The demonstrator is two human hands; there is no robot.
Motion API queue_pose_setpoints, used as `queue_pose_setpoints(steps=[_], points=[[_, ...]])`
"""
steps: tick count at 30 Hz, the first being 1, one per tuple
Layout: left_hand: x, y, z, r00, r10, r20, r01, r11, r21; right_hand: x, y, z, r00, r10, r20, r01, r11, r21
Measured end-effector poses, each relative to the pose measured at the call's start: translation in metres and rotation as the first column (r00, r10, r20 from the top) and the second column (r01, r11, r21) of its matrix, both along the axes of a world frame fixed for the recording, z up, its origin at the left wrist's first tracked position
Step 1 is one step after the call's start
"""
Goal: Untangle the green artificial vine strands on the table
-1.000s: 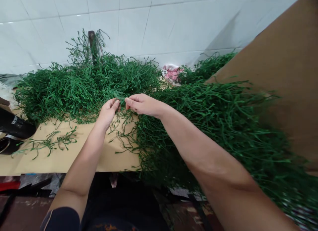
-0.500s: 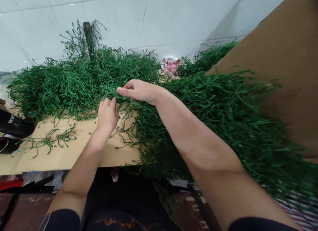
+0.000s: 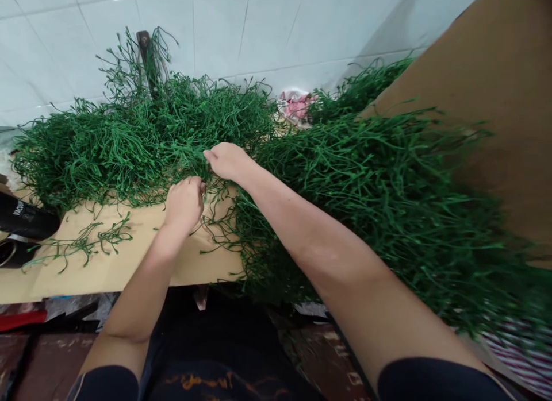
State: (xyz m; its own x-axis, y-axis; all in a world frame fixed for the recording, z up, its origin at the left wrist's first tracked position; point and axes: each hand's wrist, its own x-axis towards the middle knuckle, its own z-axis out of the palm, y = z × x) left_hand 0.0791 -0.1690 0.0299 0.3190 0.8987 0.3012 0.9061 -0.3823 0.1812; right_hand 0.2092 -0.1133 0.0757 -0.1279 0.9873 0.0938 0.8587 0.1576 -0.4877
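Green plastic-looking stems form a long pile [image 3: 107,142] along the wall and a larger heap [image 3: 366,182] to the right. My left hand [image 3: 185,201] is closed just above the cardboard, at the front edge of the left pile; what its fingers pinch is too small to make out. Slightly above and to its right, my right hand [image 3: 225,159] is closed too, its thumb and fingers pressed together between the two piles. Any stem in it is hidden. A few loose stems [image 3: 90,240] lie on the cardboard [image 3: 142,263] left of my left forearm.
A black vacuum bottle [image 3: 26,214] lies at the left edge beside a dark round-mouthed object [image 3: 12,251]. A pink and white cloth [image 3: 296,107] rests by the tiled wall [image 3: 224,33]. A large cardboard sheet [image 3: 487,102] stands at the right. A dark upright bar [image 3: 144,59] rises behind the left pile.
My right hand has turned and its fingers have closed more, its wrist moving left. My left hand has shifted slightly down and its fingers have curled in.
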Motion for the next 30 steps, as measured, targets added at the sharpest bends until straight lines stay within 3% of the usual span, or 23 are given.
queue_pose_setpoints(steps=[2, 5, 8, 11, 18, 24, 30], points=[[-0.002, -0.003, -0.001, 1.0, 0.004, -0.006, -0.004, 0.999, -0.046, 0.005, 0.002, 0.0, 0.999, -0.025, -0.031, 0.026, 0.999, 0.021], [-0.002, -0.004, -0.005, 1.0, 0.02, -0.01, -0.021, 0.999, -0.039, 0.01, -0.002, 0.002, 0.998, 0.02, -0.061, -0.027, 0.994, -0.109], [0.001, -0.003, -0.007, 1.0, 0.017, -0.015, -0.017, 1.0, 0.007, 0.007, -0.008, 0.003, 0.996, 0.081, 0.04, -0.072, 0.978, -0.194], [0.003, -0.004, -0.007, 1.0, -0.007, -0.019, 0.007, 1.0, 0.008, 0.0, -0.007, 0.0, 0.989, 0.133, 0.063, -0.118, 0.974, -0.195], [0.001, -0.009, -0.007, 0.998, 0.048, 0.043, -0.046, 0.998, -0.048, -0.012, 0.0, -0.009, 0.979, 0.11, 0.173, -0.111, 0.994, -0.005], [0.0, -0.005, 0.0, 0.978, 0.175, 0.11, -0.163, 0.98, -0.116, -0.024, 0.007, -0.014, 0.998, 0.017, 0.065, -0.023, 0.996, 0.081], [-0.001, -0.009, 0.004, 0.956, 0.163, 0.245, -0.141, 0.985, -0.103, -0.03, 0.028, -0.012, 0.996, -0.088, 0.027, 0.083, 0.983, 0.166]])
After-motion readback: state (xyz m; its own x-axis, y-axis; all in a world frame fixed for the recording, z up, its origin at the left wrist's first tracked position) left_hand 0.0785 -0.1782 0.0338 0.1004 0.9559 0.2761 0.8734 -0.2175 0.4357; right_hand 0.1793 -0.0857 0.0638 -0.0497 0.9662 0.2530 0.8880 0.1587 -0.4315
